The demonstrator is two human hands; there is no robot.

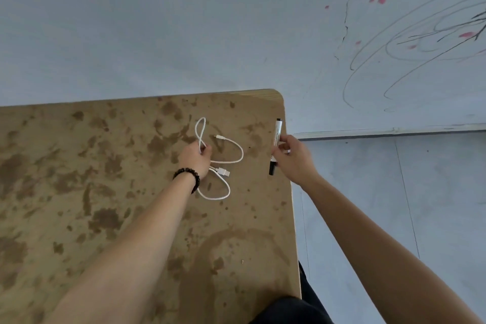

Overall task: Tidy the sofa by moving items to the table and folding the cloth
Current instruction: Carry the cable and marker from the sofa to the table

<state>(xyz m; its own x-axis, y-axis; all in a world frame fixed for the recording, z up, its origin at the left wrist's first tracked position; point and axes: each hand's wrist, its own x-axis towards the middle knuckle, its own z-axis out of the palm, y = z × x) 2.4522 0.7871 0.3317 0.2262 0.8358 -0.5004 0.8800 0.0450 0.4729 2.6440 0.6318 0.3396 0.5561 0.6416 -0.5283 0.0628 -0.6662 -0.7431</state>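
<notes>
A USB cable (pixel 224 172) is pinched by the left hand (pixel 196 156) and a marker (pixel 277 132) gripped by the right hand (pixel 293 159), seemingly for laying on the desk (pixel 105 192).

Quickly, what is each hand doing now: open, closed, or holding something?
Left hand: grips the white cable.
Right hand: pinches the black-and-white marker.

Cable (pixel 231 150) on table (pixel 79 166), marker (pixel 276 144) right, near edge.

Arms outstretched, left hand (pixel 196 158) gripping a cable (pixel 223 172), right hand (pixel 294 160) seemingly pinching a marker (pixel 278 130).
</notes>
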